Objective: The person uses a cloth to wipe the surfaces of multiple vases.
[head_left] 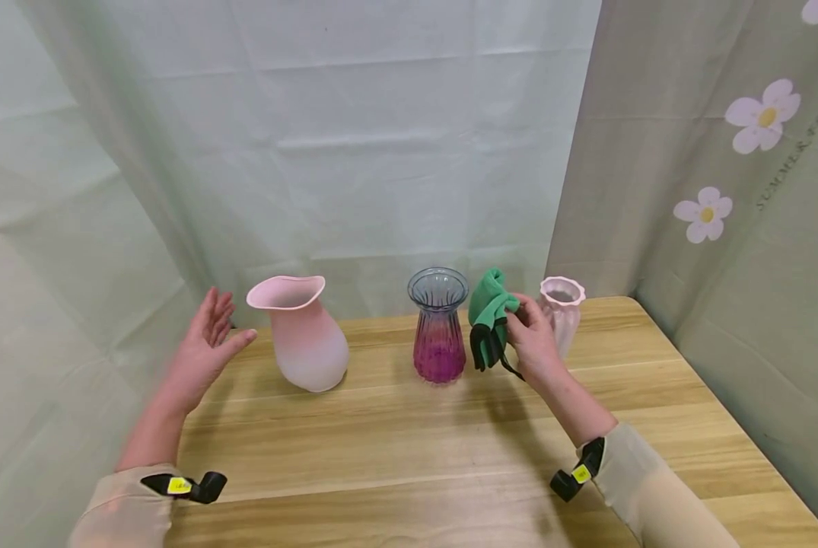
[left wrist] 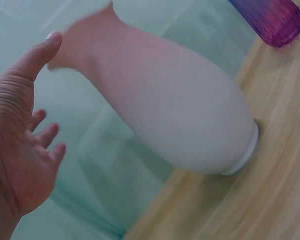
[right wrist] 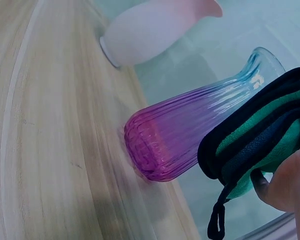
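A pink-to-white vase (head_left: 310, 342) with a flared, wavy mouth stands on the left of the table. Beside it my left hand (head_left: 206, 346) is raised with fingers spread, holding nothing; in the left wrist view the thumb overlaps the vase's neck, and I cannot tell if they touch. My right hand (head_left: 533, 339) pinches a folded green cloth (head_left: 491, 304) with black edging and a hanging loop. Just left of the cloth is a ribbed glass vase (head_left: 439, 342), blue at the top and purple below. A small pink fluted vase (head_left: 563, 304) is partly hidden behind the right hand.
The wooden table (head_left: 381, 457) ends at a pale curtain (head_left: 381, 152) behind the vases. Another curtain with printed flowers (head_left: 758, 118) hangs along the right side. Each sleeve carries a black wrist camera (head_left: 196, 487).
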Demonstrator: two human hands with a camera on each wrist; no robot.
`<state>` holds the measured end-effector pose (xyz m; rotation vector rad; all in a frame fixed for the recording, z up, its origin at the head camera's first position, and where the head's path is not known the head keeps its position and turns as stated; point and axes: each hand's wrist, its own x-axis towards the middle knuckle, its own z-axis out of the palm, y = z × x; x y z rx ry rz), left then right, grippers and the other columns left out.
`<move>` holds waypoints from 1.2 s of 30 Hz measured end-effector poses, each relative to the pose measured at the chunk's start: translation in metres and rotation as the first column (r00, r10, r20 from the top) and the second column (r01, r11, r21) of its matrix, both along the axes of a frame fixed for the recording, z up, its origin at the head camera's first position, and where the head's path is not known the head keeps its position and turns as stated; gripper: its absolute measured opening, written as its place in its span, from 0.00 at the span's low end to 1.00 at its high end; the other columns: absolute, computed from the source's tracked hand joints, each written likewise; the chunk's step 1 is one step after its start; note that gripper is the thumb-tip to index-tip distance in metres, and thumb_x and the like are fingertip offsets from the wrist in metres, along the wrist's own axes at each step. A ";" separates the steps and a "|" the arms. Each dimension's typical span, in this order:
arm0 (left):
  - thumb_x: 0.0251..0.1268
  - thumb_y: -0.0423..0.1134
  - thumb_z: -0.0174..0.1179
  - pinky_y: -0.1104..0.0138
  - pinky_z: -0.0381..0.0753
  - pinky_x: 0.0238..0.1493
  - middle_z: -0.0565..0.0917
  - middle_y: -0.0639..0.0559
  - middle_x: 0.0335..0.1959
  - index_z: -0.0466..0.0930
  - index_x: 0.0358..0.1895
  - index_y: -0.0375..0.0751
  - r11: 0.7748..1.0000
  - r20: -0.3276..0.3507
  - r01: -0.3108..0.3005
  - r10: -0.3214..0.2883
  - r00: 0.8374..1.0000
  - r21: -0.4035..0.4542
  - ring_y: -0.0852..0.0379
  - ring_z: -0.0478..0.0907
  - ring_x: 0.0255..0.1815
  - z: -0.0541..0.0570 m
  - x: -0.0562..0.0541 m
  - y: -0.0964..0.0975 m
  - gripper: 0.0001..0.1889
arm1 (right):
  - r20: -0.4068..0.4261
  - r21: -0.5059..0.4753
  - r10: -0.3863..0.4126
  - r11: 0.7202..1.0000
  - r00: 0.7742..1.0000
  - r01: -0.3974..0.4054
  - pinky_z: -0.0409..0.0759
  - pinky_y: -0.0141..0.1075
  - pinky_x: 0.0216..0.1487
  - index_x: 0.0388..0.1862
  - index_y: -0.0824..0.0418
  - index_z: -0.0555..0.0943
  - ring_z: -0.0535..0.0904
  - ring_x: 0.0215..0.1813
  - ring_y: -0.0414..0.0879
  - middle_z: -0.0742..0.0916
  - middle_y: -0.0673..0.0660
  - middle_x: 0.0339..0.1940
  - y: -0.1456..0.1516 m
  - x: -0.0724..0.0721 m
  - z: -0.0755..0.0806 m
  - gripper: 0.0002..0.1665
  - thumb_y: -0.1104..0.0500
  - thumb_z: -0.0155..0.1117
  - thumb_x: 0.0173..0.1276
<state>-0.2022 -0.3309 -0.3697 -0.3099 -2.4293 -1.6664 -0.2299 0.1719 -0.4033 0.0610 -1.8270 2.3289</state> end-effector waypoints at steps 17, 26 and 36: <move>0.74 0.41 0.65 0.73 0.77 0.51 0.74 0.50 0.60 0.62 0.71 0.49 0.994 0.097 0.106 -0.105 0.990 -0.006 0.56 0.72 0.56 -0.025 -0.048 0.023 0.29 | 0.006 -0.007 0.006 1.000 1.000 -0.006 0.81 0.32 0.49 0.58 0.60 0.74 0.77 0.51 0.42 0.79 0.52 0.50 0.000 0.000 -0.006 0.13 0.69 0.53 0.79; 0.75 0.43 0.63 0.74 0.76 0.53 0.73 0.47 0.61 0.64 0.71 0.46 0.995 0.096 0.100 -0.100 0.990 0.002 0.55 0.72 0.58 -0.028 -0.049 0.025 0.27 | -0.002 0.006 -0.007 1.000 1.000 0.007 0.81 0.32 0.52 0.59 0.61 0.73 0.76 0.52 0.43 0.79 0.52 0.50 0.003 0.011 0.000 0.14 0.68 0.52 0.79; 0.75 0.47 0.63 0.75 0.74 0.54 0.73 0.46 0.64 0.65 0.72 0.45 0.996 0.126 0.086 -0.082 0.989 -0.027 0.55 0.70 0.61 -0.027 -0.049 0.026 0.28 | -0.068 0.027 -0.020 0.999 0.998 0.022 0.80 0.31 0.52 0.55 0.51 0.76 0.76 0.53 0.42 0.81 0.49 0.50 0.012 0.053 0.021 0.14 0.67 0.52 0.80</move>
